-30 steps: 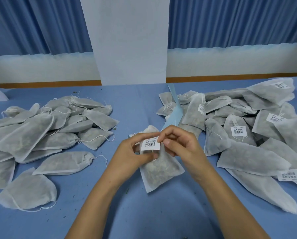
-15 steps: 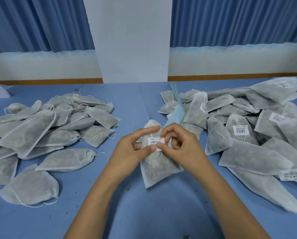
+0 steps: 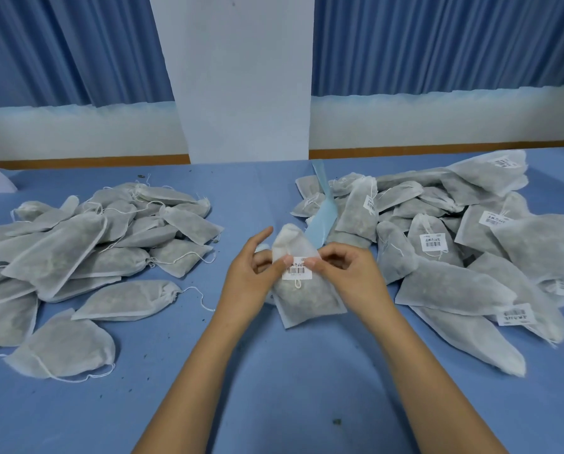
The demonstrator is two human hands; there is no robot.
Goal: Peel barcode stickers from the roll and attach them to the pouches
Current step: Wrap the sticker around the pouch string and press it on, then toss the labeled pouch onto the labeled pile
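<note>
- The pouch (image 3: 301,291) at the centre is a soft, white, non-woven drawstring bag, translucent enough to show dark loose filling; it lies on the blue table (image 3: 274,388), neck pointing away.
- One white rectangular barcode sticker (image 3: 296,268) sits on its upper face, just below the gathered neck, with a small loop of cord under it.
- The left hand (image 3: 252,273) comes in palm toward the pouch, its thumb pressing the sticker's left edge, forefinger stretched up and free, other fingers behind the bag.
- The right hand (image 3: 346,273) is curled, thumb tip pressing the sticker's right edge.
- A pale blue backing strip (image 3: 321,217), smooth and glossy, trails away behind the pouch.
- The left pile (image 3: 87,253) holds over a dozen plain pouches with loose strings.
- The right pile (image 3: 454,253) holds a similar crowd; at least seven show labels.
</note>
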